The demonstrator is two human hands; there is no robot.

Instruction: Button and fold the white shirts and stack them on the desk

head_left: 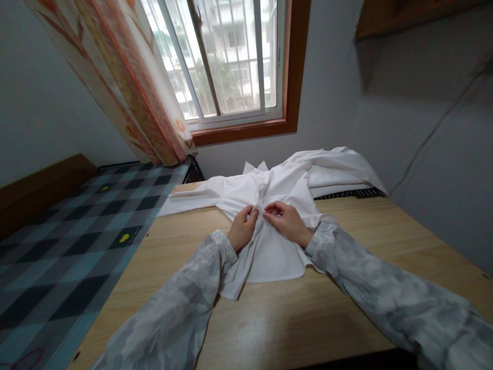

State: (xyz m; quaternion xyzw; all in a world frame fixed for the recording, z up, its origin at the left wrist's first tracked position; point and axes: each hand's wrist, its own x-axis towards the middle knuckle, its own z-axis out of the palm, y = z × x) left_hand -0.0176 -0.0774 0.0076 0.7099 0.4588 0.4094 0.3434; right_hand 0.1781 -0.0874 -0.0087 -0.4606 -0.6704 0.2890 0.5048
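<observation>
Fingertips of right hand [287, 221] blurred.

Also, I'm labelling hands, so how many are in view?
2: the left hand at the front of the white shirt, and the right hand close beside it.

Two hands [243, 228], one shirt [279, 252]

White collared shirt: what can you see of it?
The white collared shirt looks thin and creased, spread on a pale wooden table, collar farthest away, hem nearest. One long sleeve stretches left. The bare left hand grips its front; the bare right hand's fingertips are there too. Buttons are too small to make out.
</observation>
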